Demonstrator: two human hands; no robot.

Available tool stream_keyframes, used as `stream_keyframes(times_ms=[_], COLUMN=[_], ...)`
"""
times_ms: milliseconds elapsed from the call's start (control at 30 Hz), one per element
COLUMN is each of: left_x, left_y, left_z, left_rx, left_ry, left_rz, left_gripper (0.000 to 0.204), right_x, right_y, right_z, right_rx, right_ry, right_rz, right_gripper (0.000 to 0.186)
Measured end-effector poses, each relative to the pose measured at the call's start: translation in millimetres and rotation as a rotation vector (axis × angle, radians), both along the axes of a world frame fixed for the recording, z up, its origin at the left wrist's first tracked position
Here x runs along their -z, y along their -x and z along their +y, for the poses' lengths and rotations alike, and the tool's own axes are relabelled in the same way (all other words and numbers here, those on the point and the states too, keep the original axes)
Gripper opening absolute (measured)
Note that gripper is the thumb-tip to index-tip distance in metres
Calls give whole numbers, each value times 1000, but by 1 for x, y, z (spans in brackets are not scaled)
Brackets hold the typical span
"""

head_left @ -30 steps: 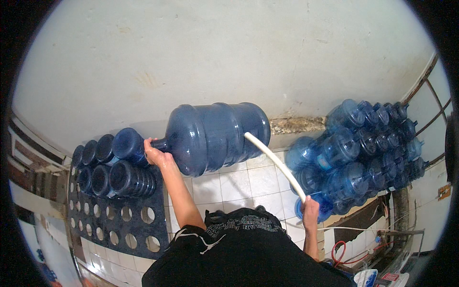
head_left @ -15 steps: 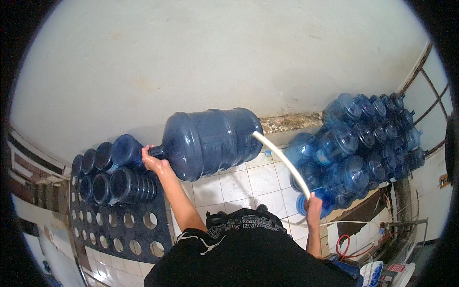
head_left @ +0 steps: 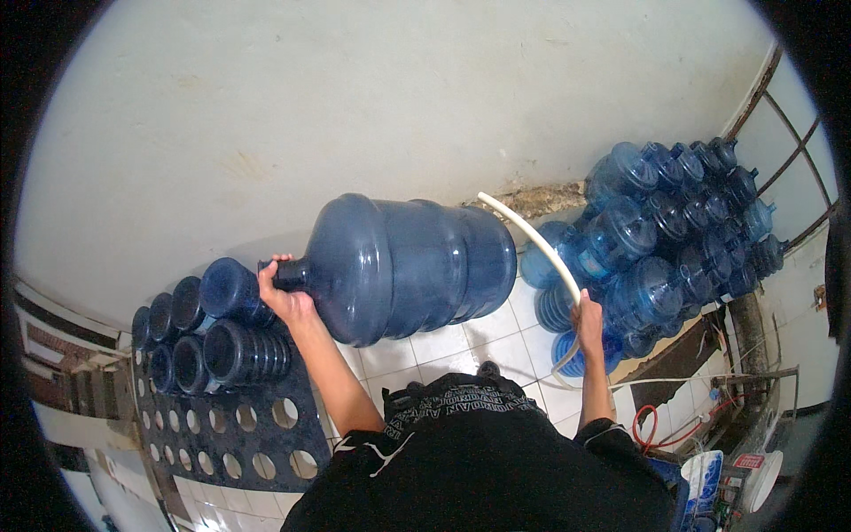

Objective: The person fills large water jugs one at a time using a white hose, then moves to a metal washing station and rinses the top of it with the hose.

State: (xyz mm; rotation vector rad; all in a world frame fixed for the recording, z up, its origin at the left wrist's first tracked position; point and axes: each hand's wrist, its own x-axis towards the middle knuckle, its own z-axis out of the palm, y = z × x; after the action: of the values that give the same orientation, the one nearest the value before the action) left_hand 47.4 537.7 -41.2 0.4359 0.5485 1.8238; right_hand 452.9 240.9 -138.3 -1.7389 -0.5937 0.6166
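My left hand (head_left: 288, 291) is closed around the dark neck of a large blue water jug (head_left: 412, 266), which lies on its side in the air in front of me, neck to the left and base to the right. In my right hand (head_left: 587, 319) I grip a pale cream hose (head_left: 536, 235). The hose arcs up and to the left from my fist, its free end beside the upper right of the jug's base. I cannot tell whether the hose end touches the jug. No water is visible at its tip.
Several blue jugs (head_left: 232, 350) lie on a black rack (head_left: 217, 443) with round holes at left. More jugs (head_left: 643, 288) are stacked at right against a pale wall (head_left: 355, 97). White tiles (head_left: 479, 341) cover the floor; a red hose (head_left: 651, 426) lies at lower right.
The jug has shifted slightly right and looks nearer. My right hand has risen, lifting the hose; its free end has moved up, away from the jug's base face.
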Motion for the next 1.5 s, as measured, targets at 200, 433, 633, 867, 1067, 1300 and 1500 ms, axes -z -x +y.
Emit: stream_keyframes(times_ms=[200, 433, 633, 867, 1067, 1300, 1500], left_x=[-24, -18, 17, 92, 154, 162, 149], left_y=[-38, -98, -180, -253, -287, -328, -422], left_z=[30, 65, 63, -9, -49, -79, -58], left_rx=[-171, -204, -163, 126, 438, 634, 482], left_ry=[297, 374, 153, -288, -681, -731, -508], left_rz=[156, 282, 600, 1137, 1420, 1541, 1610], left_gripper=[12, 15, 25, 28, 36, 49, 45], right_x=[7, -5, -21, -30, -25, -4, -3], right_y=[33, 101, 135, 136, 125, 73, 21], right_z=[-42, -80, -95, -112, -101, -87, -101], right_rx=[67, 63, 42, 109, 189, 268, 337], right_ry=[87, 84, 123, 77, 82, 115, 139], right_rz=[80, 61, -67, -120, -122, -85, -38], right_gripper=[52, 54, 52, 51, 47, 48, 50])
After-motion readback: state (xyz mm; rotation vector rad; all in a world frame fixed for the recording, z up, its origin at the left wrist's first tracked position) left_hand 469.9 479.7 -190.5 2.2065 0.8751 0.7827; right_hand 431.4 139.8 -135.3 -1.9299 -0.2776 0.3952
